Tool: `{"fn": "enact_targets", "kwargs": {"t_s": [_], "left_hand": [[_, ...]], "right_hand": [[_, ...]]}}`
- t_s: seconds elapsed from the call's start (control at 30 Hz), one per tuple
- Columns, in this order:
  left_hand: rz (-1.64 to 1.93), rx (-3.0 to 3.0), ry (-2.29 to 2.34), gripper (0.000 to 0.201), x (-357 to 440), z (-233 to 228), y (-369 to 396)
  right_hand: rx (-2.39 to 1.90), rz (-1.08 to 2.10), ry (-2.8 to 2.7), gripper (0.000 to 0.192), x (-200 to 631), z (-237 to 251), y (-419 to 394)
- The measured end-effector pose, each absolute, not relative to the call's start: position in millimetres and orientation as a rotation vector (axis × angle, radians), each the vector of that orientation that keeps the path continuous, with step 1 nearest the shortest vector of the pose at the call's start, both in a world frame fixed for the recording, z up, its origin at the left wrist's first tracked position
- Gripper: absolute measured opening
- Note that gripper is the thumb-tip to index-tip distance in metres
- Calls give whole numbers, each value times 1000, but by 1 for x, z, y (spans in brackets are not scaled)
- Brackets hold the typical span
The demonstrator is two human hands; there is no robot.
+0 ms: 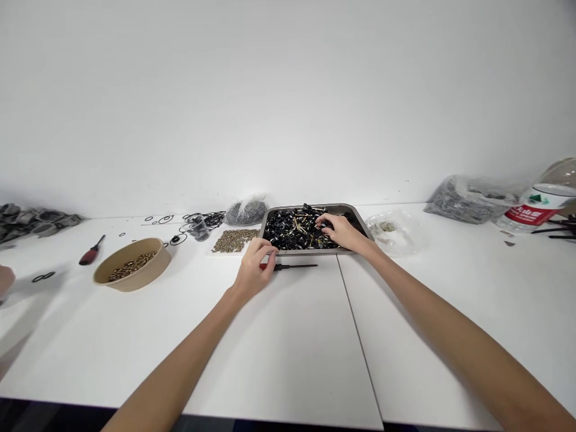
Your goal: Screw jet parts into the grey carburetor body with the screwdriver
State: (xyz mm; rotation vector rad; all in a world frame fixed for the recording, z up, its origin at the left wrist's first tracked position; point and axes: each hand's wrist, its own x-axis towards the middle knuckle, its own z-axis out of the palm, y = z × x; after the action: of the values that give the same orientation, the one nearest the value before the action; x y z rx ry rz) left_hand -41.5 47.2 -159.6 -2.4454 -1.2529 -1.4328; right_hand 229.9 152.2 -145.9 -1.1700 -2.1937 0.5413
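A metal tray (310,251) holds a heap of small black parts (292,231), with a few brass-coloured pieces mixed in. My right hand (342,231) reaches over the tray's right side, its bent fingers closed on a dark part among the heap. By the tray's front left corner is my left hand (256,269), thumb and fingertips brought together; whatever they pinch is too small or hidden. A screwdriver (297,266) lies along the tray's front edge, its red handle partly covered by my left hand. Small brass-coloured pieces (234,240) lie beside the tray's left side.
To the left stands a tan bowl (135,282) of brass-coloured pieces, near another screwdriver (92,251). Black rings (204,219) and a bag of dark parts (246,211) lie behind. On the right are plastic bags (468,201) and a large bottle (540,201). Part of another person's hand (5,279) shows far left.
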Motion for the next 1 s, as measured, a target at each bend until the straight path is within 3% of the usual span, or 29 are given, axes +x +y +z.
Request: {"fn": "enact_targets", "kwargs": {"t_s": [0.37,0.57,0.7,1.0], "left_hand": [[-1433,-2427,-1225,15,-39,-155,46],[-1489,-2463,-1264,12,-38,-152,46],[-1578,-2527,-1495,27,-33,-151,43],[-1698,-2610,-1599,27,-30,-152,41]], "right_hand": [[-1187,566,-2130,27,228,-138,149],[-851,659,-2218,32,192,-113,108],[-760,716,-2341,38,171,-106,79],[-715,708,-2461,38,162,-106,63]]}}
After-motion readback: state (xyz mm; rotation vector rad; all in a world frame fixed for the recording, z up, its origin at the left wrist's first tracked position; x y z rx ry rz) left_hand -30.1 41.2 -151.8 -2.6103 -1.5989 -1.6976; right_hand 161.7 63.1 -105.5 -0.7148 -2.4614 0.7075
